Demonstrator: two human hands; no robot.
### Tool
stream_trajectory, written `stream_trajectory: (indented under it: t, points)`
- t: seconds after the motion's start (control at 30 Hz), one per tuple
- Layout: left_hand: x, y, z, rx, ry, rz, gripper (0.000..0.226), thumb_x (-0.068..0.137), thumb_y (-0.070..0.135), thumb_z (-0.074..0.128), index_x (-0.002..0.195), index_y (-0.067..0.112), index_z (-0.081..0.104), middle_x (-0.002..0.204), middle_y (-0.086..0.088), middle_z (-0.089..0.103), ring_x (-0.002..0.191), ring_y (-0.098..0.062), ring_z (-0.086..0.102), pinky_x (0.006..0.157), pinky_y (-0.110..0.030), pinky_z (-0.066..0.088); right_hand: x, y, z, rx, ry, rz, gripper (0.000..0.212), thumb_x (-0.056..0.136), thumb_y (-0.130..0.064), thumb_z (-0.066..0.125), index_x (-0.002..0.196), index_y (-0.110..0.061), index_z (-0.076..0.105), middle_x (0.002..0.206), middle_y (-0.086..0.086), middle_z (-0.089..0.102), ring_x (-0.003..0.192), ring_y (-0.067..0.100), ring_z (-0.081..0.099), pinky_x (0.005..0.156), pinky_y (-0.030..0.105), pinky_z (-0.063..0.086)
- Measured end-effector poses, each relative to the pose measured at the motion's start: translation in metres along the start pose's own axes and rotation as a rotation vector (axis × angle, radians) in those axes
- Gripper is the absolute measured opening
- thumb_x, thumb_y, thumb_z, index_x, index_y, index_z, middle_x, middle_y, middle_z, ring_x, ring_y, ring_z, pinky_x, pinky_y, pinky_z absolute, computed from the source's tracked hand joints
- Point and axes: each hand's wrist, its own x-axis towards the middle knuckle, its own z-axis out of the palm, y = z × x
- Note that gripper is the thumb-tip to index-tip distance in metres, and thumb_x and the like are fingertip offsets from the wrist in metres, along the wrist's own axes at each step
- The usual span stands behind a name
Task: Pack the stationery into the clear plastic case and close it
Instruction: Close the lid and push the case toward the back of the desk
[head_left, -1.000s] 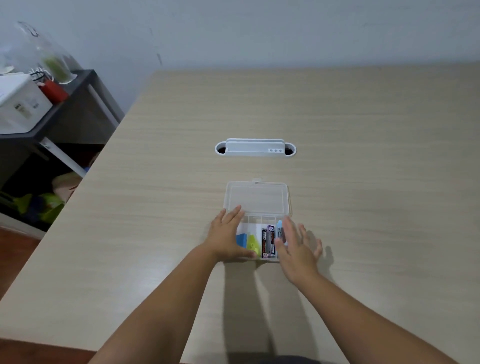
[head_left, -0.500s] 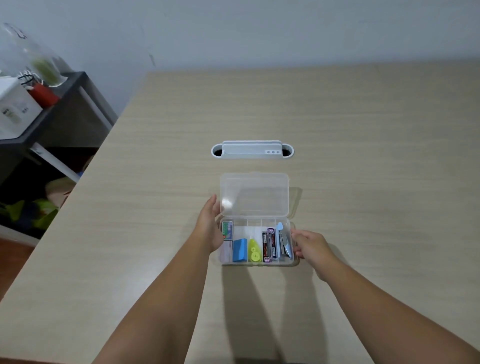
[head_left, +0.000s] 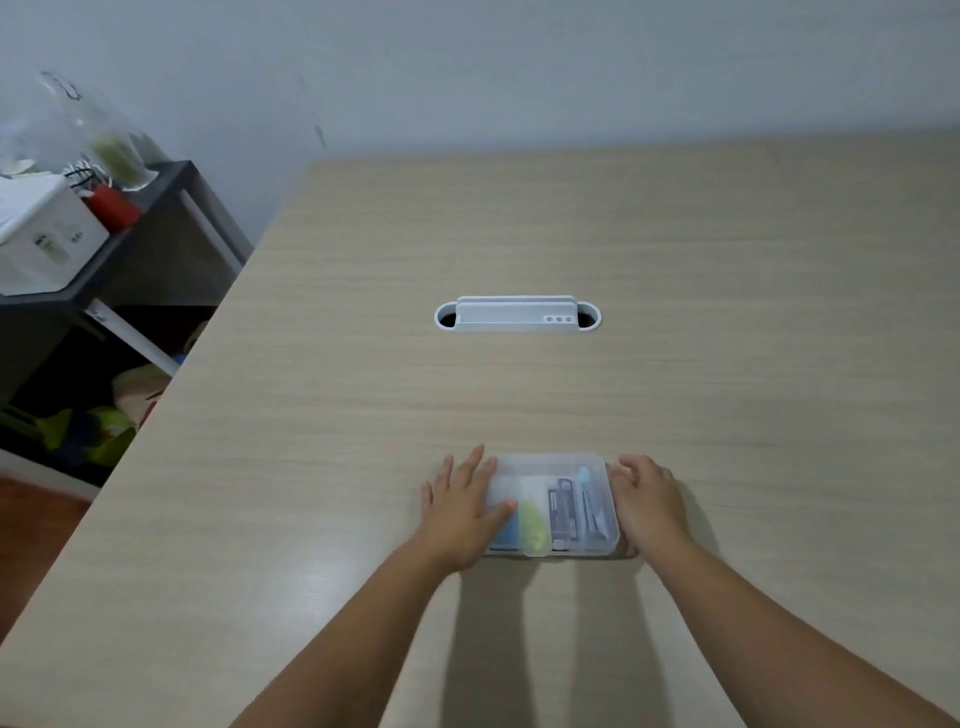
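Clear plastic case (head_left: 551, 470) lid down on table (head_left: 727, 364), stationery (head_left: 563, 509) seen inside. Left hand (head_left: 462, 512) laid flat on lid; right hand (head_left: 647, 499) pressed against right end.

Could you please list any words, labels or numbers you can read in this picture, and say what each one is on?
None can be read.
White box on the side shelf: small dark marks, too blurred.
Dark packet inside the clear case: printed label, too blurred.

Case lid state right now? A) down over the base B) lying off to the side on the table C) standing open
A: the lid lies flat over the case, its contents showing through it, with the left hand resting on it and the right hand against its right end.
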Motion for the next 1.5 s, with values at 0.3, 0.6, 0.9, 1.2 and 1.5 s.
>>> stream_trajectory:
  t: [0.3, 0.6, 0.9, 1.2, 1.5]
  points:
    - [-0.005, 0.002, 0.046, 0.196, 0.235, 0.029, 0.085, 0.079, 0.067, -0.018, 0.153, 0.026, -0.006, 0.158, 0.011, -0.019, 0.146, -0.018, -0.021, 0.118, -0.048, -0.009, -0.023, 0.031, 0.036, -0.694, -0.043, -0.612, 0.057, 0.092, -0.051, 0.025, 0.146, -0.034, 0.024, 0.158, -0.008, 0.024, 0.142, 0.015, 0.01, 0.112, 0.041, 0.009]
    - [-0.015, -0.014, 0.036, 0.295, 0.077, 0.26, 0.07, 0.094, 0.064, 0.011, 0.151, 0.032, -0.015, 0.158, 0.016, -0.024, 0.143, -0.008, -0.03, 0.118, -0.044, -0.018, -0.006, 0.042, 0.01, -0.745, -0.183, -0.802, 0.078, 0.083, -0.074, 0.03, 0.15, -0.035, 0.016, 0.16, -0.005, 0.012, 0.147, 0.019, 0.011, 0.114, 0.041, 0.013]
    - [0.017, -0.02, 0.023, 0.353, 0.07, 0.263, 0.063, 0.096, 0.056, 0.006, 0.151, 0.031, -0.009, 0.159, 0.009, -0.019, 0.146, -0.018, -0.021, 0.117, -0.044, -0.009, 0.017, 0.022, 0.013, -0.725, -0.172, -0.786, 0.075, 0.089, -0.065, 0.029, 0.147, -0.017, 0.032, 0.155, 0.011, 0.03, 0.144, 0.03, 0.021, 0.119, 0.043, 0.021]
    - [0.117, 0.014, -0.022, 0.424, 0.034, 0.091, 0.057, 0.104, 0.017, 0.025, 0.153, 0.012, -0.005, 0.162, -0.01, -0.011, 0.15, -0.03, -0.005, 0.12, -0.04, 0.004, 0.079, -0.072, 0.024, -0.747, -0.225, -0.593, 0.058, 0.095, -0.038, 0.048, 0.142, -0.005, 0.039, 0.156, 0.018, 0.026, 0.143, 0.031, 0.028, 0.115, 0.04, 0.027]
    - [0.176, 0.031, -0.062, 0.494, -0.067, -0.03, 0.07, 0.097, 0.003, 0.03, 0.152, 0.013, -0.011, 0.161, -0.007, -0.018, 0.149, -0.028, -0.01, 0.122, -0.042, 0.003, 0.127, -0.126, 0.04, -0.902, -0.256, -0.445, 0.051, 0.1, -0.015, 0.033, 0.148, -0.004, 0.018, 0.16, 0.017, 0.009, 0.145, 0.033, 0.016, 0.112, 0.045, 0.028]
